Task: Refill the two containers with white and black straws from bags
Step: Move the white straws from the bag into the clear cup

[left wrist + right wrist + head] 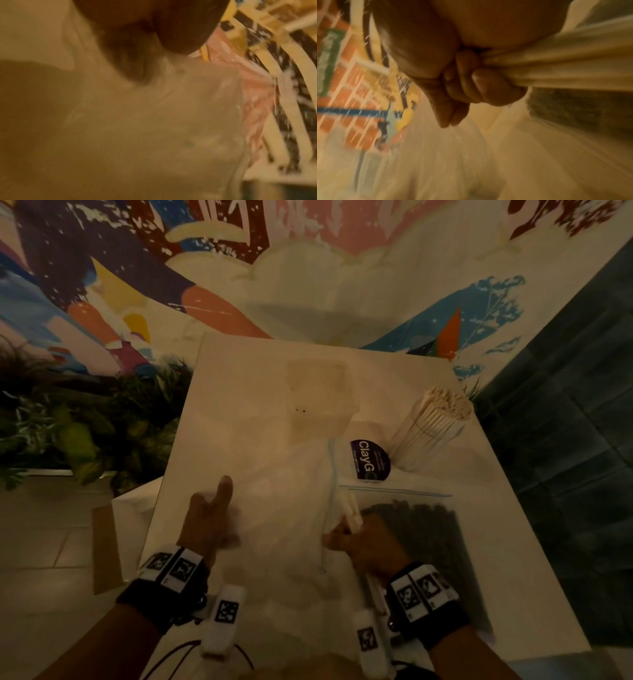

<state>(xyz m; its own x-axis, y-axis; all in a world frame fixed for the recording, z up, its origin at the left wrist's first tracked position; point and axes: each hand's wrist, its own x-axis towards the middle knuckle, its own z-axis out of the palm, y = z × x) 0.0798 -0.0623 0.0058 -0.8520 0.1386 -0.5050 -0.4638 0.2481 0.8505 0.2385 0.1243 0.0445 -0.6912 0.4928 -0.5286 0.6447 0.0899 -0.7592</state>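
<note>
My right hand (359,539) grips a bundle of white straws (351,513), and its fingers (471,83) are curled round the white straws (565,65). A clear zip bag (291,508) lies crumpled in the middle of the white table (212,405). My left hand (209,522) holds that bag at its left side with the thumb stuck out; the left hand (163,27) and bag (171,121) are blurred in the wrist view. A bag of black straws (424,542) lies under my right wrist. An empty clear container (322,395) stands at the centre back. A second container (421,436) at the back right is packed with white straws.
A round purple sticker or lid (370,459) lies between the bags and the full container. Plants (85,422) stand left of the table under a painted wall. Dark tiles (565,440) lie to the right. A cardboard sheet (102,553) lies on the floor at the left.
</note>
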